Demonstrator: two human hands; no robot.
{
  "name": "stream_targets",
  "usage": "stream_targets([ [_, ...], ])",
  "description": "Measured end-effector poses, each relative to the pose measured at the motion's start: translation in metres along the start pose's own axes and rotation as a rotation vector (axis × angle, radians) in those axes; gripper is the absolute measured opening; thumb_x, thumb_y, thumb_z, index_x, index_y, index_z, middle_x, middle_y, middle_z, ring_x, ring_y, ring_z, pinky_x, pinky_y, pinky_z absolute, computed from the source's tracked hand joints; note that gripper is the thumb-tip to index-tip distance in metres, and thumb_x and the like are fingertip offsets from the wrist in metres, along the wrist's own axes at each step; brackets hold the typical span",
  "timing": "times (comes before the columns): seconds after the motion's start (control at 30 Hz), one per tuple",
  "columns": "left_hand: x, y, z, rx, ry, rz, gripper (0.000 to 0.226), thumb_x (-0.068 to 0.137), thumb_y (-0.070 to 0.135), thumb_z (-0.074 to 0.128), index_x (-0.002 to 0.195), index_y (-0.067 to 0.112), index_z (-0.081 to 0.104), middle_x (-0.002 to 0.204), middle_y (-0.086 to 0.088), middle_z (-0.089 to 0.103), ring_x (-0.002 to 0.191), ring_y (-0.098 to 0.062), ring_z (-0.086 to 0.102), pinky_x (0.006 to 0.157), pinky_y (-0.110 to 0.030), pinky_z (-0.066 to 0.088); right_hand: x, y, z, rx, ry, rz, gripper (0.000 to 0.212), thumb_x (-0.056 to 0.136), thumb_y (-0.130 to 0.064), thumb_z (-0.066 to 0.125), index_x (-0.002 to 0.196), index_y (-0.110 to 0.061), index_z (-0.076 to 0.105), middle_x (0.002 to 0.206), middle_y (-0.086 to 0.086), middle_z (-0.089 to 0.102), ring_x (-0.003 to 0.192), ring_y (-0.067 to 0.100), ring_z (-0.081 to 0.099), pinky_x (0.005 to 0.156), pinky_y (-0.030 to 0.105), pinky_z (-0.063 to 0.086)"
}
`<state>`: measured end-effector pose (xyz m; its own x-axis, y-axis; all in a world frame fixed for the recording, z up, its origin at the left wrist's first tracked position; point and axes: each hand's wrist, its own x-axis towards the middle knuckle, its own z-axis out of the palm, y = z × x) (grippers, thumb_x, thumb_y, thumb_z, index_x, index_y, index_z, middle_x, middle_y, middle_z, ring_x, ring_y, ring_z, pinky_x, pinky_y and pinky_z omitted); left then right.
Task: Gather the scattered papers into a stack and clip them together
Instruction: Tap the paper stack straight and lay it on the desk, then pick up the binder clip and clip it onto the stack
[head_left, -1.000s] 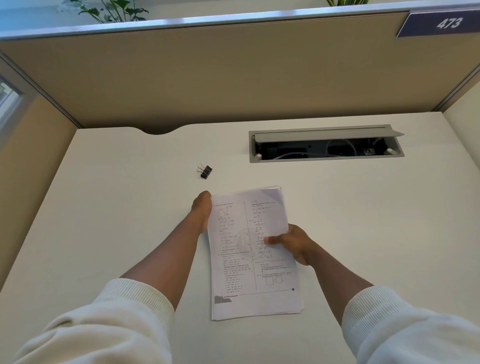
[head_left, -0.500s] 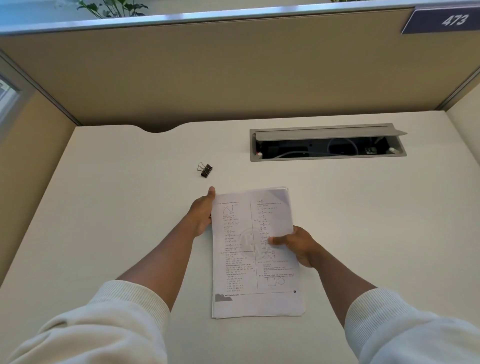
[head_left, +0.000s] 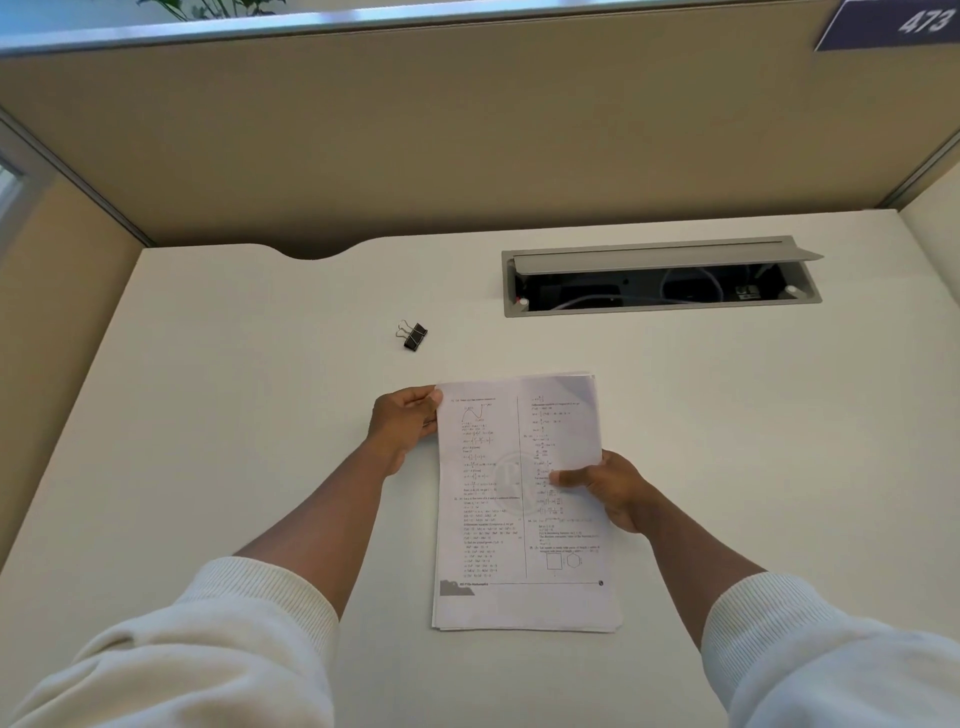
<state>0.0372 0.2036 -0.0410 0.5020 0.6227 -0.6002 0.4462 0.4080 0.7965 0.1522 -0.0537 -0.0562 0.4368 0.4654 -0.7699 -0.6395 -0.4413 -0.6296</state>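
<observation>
A stack of printed white papers stands tilted on the pale desk, its near edge resting on the desk surface. My left hand grips the stack's upper left corner, thumb on top of the sheets. My right hand holds the right edge at mid-height, thumb pressed on the front page. A small black binder clip lies on the desk beyond my left hand, apart from the papers and untouched.
An open grey cable tray with wires inside is set into the desk at the back right. Beige partition walls enclose the desk at the back and on both sides.
My left hand has shifted from the stack's left side to gripping its top left corner with the thumb over the sheets. The stack has straightened slightly. My right hand keeps its hold.
</observation>
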Motion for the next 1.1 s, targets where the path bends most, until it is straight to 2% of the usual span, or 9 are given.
stream_targets([
  [0.13, 0.003, 0.001, 0.000, 0.006, 0.015, -0.006, 0.028, 0.092, 0.012, 0.068, 0.118, 0.002, 0.066, 0.100, -0.010, 0.071, 0.089, -0.022, 0.069, 0.072, -0.023, 0.058, 0.001, -0.005, 0.000, 0.055, 0.030, -0.069, 0.040, 0.071, -0.001, 0.081, 0.109, -0.010, 0.068, 0.103, 0.010, 0.075, 0.092, 0.030, 0.072, 0.075, 0.041, 0.060],
  [0.2, 0.005, 0.000, -0.001, 0.003, 0.017, -0.012, 0.026, 0.091, 0.013, 0.068, 0.115, 0.003, 0.067, 0.093, -0.007, 0.071, 0.082, -0.018, 0.070, 0.065, -0.020, 0.059, 0.004, -0.008, -0.001, 0.064, 0.079, -0.118, 0.038, 0.074, -0.006, 0.080, 0.109, -0.013, 0.067, 0.103, 0.007, 0.075, 0.091, 0.027, 0.073, 0.072, 0.037, 0.059],
  [0.3, 0.008, -0.002, -0.002, -0.004, 0.025, -0.015, 0.025, 0.091, 0.013, 0.069, 0.113, 0.003, 0.068, 0.089, -0.005, 0.071, 0.076, -0.016, 0.070, 0.062, -0.019, 0.059, 0.012, -0.013, -0.002, 0.045, 0.166, -0.162, 0.032, 0.078, -0.011, 0.078, 0.106, -0.012, 0.064, 0.107, 0.009, 0.073, 0.094, 0.028, 0.071, 0.079, 0.039, 0.058],
  [0.37, 0.010, -0.003, -0.002, -0.008, 0.033, -0.020, 0.024, 0.090, 0.013, 0.070, 0.112, 0.004, 0.068, 0.089, -0.005, 0.071, 0.076, -0.017, 0.070, 0.062, -0.019, 0.059, 0.016, -0.016, 0.001, 0.019, 0.216, -0.191, 0.027, 0.082, -0.013, 0.075, 0.104, -0.012, 0.061, 0.107, 0.009, 0.071, 0.092, 0.026, 0.071, 0.074, 0.036, 0.058],
  [0.43, 0.011, -0.004, -0.003, -0.018, 0.043, -0.028, 0.022, 0.090, 0.012, 0.070, 0.111, 0.004, 0.069, 0.088, -0.005, 0.071, 0.075, -0.018, 0.070, 0.061, -0.020, 0.059, 0.021, -0.020, 0.007, -0.050, 0.316, -0.247, 0.027, 0.084, -0.016, 0.073, 0.106, -0.013, 0.058, 0.108, 0.007, 0.069, 0.093, 0.024, 0.068, 0.076, 0.035, 0.057],
  [0.57, 0.014, -0.006, -0.003, -0.015, 0.044, -0.038, 0.020, 0.090, 0.012, 0.071, 0.108, 0.004, 0.069, 0.087, -0.006, 0.071, 0.072, -0.017, 0.070, 0.057, -0.019, 0.059, 0.034, -0.029, 0.016, -0.340, 0.655, -0.389, 0.037, 0.086, -0.024, 0.066, 0.119, -0.012, 0.054, 0.109, 0.000, 0.063, 0.103, 0.022, 0.061, 0.089, 0.034, 0.048],
  [0.63, 0.016, -0.007, -0.004, -0.010, 0.048, -0.041, 0.021, 0.089, 0.012, 0.071, 0.108, 0.004, 0.069, 0.089, -0.006, 0.071, 0.073, -0.017, 0.070, 0.056, -0.018, 0.058, 0.042, -0.037, 0.022, -0.474, 0.725, -0.482, 0.036, 0.086, -0.022, 0.064, 0.118, -0.010, 0.055, 0.115, 0.004, 0.061, 0.106, 0.024, 0.058, 0.090, 0.037, 0.048],
  [0.9, 0.029, -0.012, -0.011, 0.113, 0.059, -0.055, 0.023, 0.085, 0.020, 0.076, 0.105, 0.010, 0.074, 0.096, -0.005, 0.075, 0.083, -0.016, 0.072, 0.069, -0.021, 0.058, 0.071, -0.081, 0.086, -0.733, 0.576, -0.727, 0.021, 0.087, -0.012, 0.062, 0.107, -0.012, 0.063, 0.112, 0.002, 0.063, 0.107, 0.024, 0.053, 0.081, 0.035, 0.048],
  [1.1, 0.037, -0.009, -0.012, 0.151, 0.019, -0.058, 0.023, 0.084, 0.020, 0.077, 0.104, 0.010, 0.075, 0.084, -0.001, 0.073, 0.071, -0.010, 0.068, 0.075, -0.023, 0.059, 0.094, -0.115, 0.138, -1.028, 0.375, -0.799, 0.034, 0.091, -0.008, 0.054, 0.125, -0.012, 0.057, 0.132, -0.001, 0.056, 0.126, 0.023, 0.041, 0.087, 0.039, 0.048],
])
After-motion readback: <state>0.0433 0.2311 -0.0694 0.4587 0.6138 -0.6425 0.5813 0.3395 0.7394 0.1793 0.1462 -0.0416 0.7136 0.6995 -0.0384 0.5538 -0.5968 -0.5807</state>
